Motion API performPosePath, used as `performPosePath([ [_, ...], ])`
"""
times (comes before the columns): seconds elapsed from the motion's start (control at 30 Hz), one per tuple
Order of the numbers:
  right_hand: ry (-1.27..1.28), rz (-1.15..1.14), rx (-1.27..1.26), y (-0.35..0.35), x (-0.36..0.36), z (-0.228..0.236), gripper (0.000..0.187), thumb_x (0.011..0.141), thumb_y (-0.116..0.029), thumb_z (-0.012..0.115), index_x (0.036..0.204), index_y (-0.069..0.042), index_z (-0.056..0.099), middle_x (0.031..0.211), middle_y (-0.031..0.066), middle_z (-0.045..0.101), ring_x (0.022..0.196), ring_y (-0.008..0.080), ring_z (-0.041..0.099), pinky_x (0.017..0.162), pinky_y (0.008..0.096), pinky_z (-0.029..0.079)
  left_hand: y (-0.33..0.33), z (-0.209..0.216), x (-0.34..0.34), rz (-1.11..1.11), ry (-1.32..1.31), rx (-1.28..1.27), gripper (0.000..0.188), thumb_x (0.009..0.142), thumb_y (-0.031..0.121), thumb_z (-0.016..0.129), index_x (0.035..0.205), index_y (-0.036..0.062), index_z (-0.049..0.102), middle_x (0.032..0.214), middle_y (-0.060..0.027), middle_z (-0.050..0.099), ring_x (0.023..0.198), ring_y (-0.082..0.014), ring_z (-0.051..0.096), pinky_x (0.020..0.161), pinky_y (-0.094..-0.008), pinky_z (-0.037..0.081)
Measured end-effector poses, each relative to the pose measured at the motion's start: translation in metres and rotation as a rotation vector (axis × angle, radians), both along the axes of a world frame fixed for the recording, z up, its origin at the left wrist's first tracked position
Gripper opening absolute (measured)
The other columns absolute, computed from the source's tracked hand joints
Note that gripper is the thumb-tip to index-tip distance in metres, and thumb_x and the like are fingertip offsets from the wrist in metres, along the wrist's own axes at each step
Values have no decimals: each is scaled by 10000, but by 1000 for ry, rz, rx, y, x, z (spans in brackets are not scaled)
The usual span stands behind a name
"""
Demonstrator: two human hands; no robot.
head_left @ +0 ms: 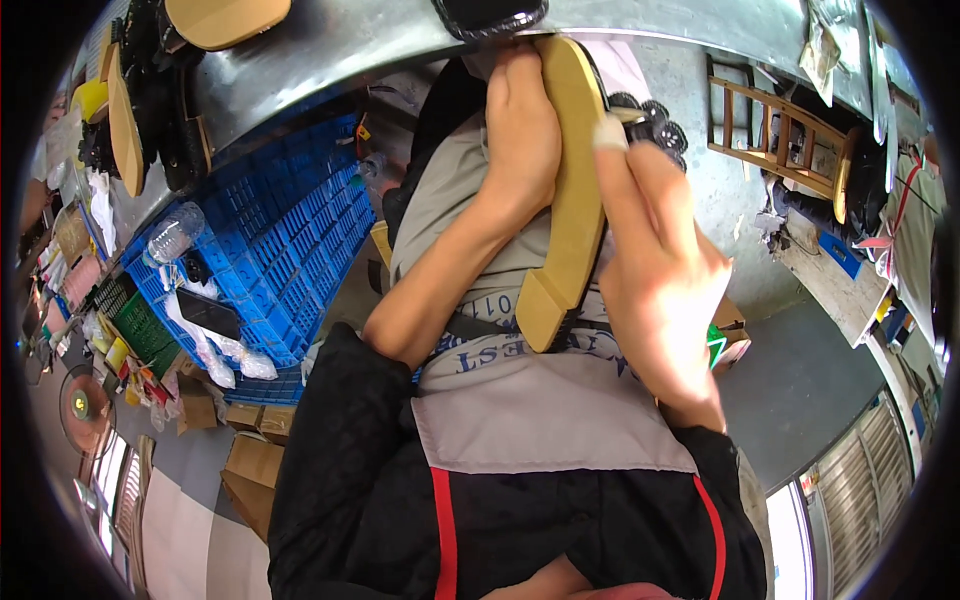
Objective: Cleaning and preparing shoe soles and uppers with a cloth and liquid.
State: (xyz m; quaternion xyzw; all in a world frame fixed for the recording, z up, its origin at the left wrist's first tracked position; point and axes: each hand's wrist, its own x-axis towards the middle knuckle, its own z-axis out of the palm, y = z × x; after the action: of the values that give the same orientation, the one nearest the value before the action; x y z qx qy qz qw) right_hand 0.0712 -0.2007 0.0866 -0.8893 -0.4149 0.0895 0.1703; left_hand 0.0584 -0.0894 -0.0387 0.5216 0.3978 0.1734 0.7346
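A high-heeled shoe with a tan sole point(572, 220) lies sole-up across my lap, its toe end against the metal table edge and its heel toward my waist. My left hand point(525, 125) grips the toe end from the left side, fingers wrapped over the edge. On the right, my right hand point(655, 230) is blurred at the sole's edge. Its fingers are closed, with a white wrap or cover on one fingertip. A small pale pointed thing shows at that fingertip; I cannot make out what it is. Black ruffled trim point(655, 128) sticks out beyond it.
A metal table point(350, 55) crosses the front, with a tan sole piece point(228, 20) and a black shoe part point(490, 14) on it. More tan-and-black shoes point(127, 120) crowd its left. Blue crates point(270, 230) stand at left, holding a phone point(207, 313) and plastic bottle. A wooden rack point(780, 135) is at right.
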Motion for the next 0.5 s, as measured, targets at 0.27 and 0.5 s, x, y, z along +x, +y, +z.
performPosePath([
  [0.27, 27, -49, -5, 3, 7, -3, 545, 709, 184, 545, 1176, -55, 691, 1144, 76, 614, 896, 266, 717, 710, 363, 592, 1, 3, 3, 73, -55, -176, 327, 1048, 251, 347, 1081, 4, 559, 970, -98, 569, 859, -177, 523, 805, -327, 447],
  [0.5, 63, -64, 30, -1, 7, -7, 525, 708, 195, 545, 1143, -60, 689, 1149, 84, 611, 915, 290, 710, 744, 373, 597, -7, -10, -3, 52, -46, -226, 346, 1050, 260, 348, 1085, -16, 554, 1032, -124, 554, 920, -205, 512, 863, -337, 434],
])
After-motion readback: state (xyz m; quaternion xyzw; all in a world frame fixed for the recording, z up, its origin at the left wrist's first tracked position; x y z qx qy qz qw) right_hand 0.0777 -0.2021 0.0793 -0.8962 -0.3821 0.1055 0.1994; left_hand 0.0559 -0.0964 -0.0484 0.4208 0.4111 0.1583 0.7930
